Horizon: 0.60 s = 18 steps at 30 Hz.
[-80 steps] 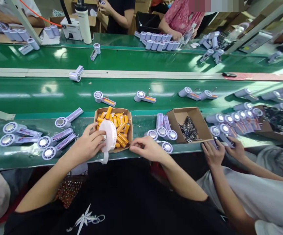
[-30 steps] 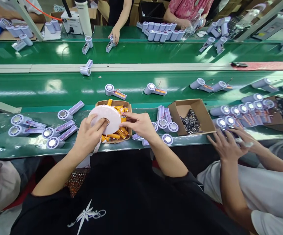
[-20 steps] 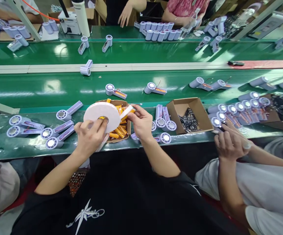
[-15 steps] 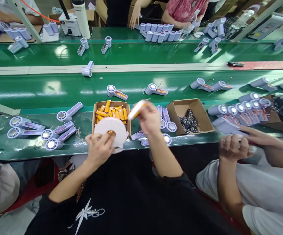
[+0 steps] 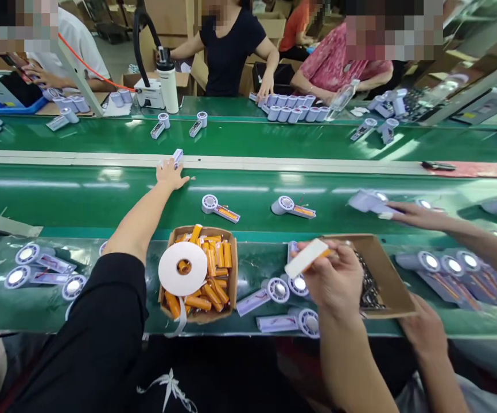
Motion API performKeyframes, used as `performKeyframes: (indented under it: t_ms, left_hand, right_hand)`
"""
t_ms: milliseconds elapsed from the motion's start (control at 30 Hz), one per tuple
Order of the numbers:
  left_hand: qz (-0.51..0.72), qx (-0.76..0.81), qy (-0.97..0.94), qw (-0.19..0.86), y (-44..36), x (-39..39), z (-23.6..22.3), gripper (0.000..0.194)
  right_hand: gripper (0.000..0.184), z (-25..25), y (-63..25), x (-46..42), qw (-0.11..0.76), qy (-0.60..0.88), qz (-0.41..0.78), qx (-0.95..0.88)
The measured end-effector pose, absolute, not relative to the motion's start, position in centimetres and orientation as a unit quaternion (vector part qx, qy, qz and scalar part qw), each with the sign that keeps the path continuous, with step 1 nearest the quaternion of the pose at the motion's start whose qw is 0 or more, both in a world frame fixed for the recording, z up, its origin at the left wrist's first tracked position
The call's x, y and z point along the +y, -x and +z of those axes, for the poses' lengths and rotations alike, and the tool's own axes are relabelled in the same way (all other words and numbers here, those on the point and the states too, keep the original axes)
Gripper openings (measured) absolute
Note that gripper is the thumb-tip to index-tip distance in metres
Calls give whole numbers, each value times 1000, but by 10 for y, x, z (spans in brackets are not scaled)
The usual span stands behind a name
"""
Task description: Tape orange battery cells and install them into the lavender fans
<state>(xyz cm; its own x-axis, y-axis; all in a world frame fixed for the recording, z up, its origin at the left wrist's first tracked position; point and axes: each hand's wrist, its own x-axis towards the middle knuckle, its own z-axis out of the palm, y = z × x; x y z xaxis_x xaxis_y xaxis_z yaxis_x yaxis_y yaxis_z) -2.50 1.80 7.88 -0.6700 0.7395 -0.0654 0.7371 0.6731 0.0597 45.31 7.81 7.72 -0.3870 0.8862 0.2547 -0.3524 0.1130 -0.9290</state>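
My left hand (image 5: 171, 175) is stretched out to the pale divider strip, over a lilac handheld fan housing (image 5: 178, 156). Its thumb sticks out to the side and its fingers cover the fan's round head; only the handle shows. In my right hand (image 5: 334, 275) is an orange battery (image 5: 309, 258) with a white face, pinched above the near bench. A roll of white tape (image 5: 173, 278) lies on the orange batteries (image 5: 218, 295) in a cardboard box (image 5: 233, 275), its loose end hanging over the front.
Fan housings (image 5: 276, 291) lie beside a box of dark parts (image 5: 386, 275); more (image 5: 28, 252) stand at left. Two fans with batteries (image 5: 220, 209) (image 5: 294, 207) are on the green belt (image 5: 240, 183). A co-worker's hand (image 5: 416, 215) holds a fan at right. People sit opposite.
My left hand has left the tape roll, which now rests on the batteries, and has reached forward to the fan on the divider. My right hand has moved right with the battery.
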Motion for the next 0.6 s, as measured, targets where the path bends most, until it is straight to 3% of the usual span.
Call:
performKeyframes:
  t_ms: [100, 200, 267, 400, 600]
  left_hand:
    - [-24, 936, -349, 35, 73, 22, 70, 83]
    - [-47, 958, -276, 59, 120, 7, 85, 102]
    - [-74, 939, -321, 102, 137, -10, 100, 102]
    - [-13, 796, -591, 132, 120, -61, 104, 64]
    - [184, 699, -690, -44, 70, -98, 39, 27]
  right_hand:
    - [32, 70, -486, 94, 495, 275, 605, -560]
    - [35, 66, -510, 110, 483, 304, 603, -557]
    - [37, 69, -509, 117, 479, 318, 598, -558]
    - [39, 99, -460, 115, 454, 315, 582, -597]
    - [48, 138, -298, 93, 259, 166, 587, -749]
